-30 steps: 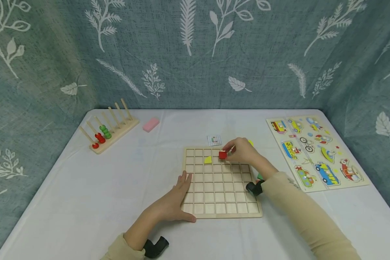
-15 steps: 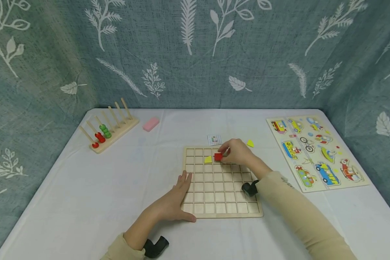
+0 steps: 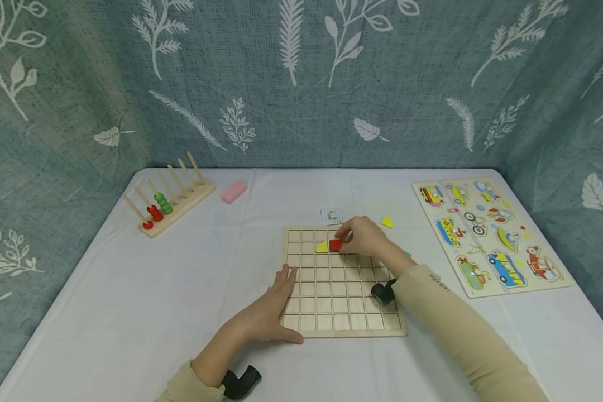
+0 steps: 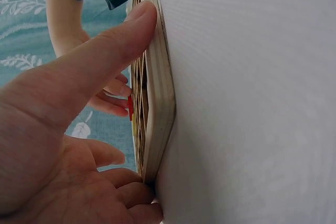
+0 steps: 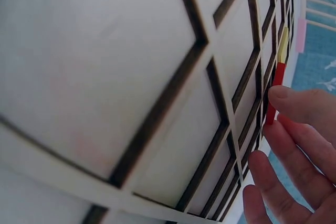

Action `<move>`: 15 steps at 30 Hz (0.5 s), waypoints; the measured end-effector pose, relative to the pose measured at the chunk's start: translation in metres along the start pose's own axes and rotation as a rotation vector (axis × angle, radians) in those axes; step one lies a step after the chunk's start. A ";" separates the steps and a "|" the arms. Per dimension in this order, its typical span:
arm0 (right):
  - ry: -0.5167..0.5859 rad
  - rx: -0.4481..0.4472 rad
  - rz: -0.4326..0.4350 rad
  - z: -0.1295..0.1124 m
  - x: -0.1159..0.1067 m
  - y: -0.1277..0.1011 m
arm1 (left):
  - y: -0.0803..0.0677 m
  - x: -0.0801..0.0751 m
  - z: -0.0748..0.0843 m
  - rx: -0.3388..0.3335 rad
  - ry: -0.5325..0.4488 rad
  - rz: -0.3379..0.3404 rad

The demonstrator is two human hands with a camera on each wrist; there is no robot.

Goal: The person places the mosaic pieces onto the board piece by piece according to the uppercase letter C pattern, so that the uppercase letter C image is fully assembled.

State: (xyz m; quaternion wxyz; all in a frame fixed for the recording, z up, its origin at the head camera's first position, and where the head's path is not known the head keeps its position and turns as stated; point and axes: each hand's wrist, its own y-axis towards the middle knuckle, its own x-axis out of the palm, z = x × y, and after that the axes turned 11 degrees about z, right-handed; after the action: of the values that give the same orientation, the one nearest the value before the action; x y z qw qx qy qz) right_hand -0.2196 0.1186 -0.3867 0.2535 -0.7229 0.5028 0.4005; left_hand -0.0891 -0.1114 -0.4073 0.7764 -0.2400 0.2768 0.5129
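A wooden grid board (image 3: 341, 312) lies on the white table. A yellow triangle piece (image 3: 322, 247) sits in a cell near the board's far edge. Right beside it is a red square piece (image 3: 335, 245), pinched by my right hand (image 3: 364, 237) and lowered into the neighbouring cell; the right wrist view shows the red piece (image 5: 275, 92) at my fingertips (image 5: 294, 103) against the grid. My left hand (image 3: 268, 312) rests flat on the board's near left corner, thumb along its edge (image 4: 157, 82). Another yellow triangle (image 3: 387, 222) lies on the table beyond the board.
A peg rack with red and green rings (image 3: 168, 201) and a pink block (image 3: 233, 191) stand at the far left. A small pattern card (image 3: 331, 215) lies behind the board. A vehicle puzzle board (image 3: 487, 234) fills the right side. Patterned curtains enclose the table.
My right hand has carried the red square leftward and down, from above the board to the cell beside the yellow triangle. The left hand has stayed in place.
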 end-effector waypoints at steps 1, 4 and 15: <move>-0.004 -0.001 -0.001 0.000 0.000 0.000 | 0.000 0.000 0.000 0.002 0.002 0.001; -0.012 0.004 -0.005 -0.001 0.001 0.000 | 0.000 0.000 0.000 0.007 0.005 0.002; -0.012 0.013 -0.002 -0.001 0.001 -0.001 | -0.001 -0.001 0.001 0.000 0.002 -0.003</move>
State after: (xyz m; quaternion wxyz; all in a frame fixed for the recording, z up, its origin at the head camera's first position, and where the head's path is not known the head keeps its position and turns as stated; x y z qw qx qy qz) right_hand -0.2177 0.1174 -0.3869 0.2617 -0.7193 0.5030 0.4013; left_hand -0.0884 -0.1116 -0.4058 0.7769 -0.2409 0.2771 0.5114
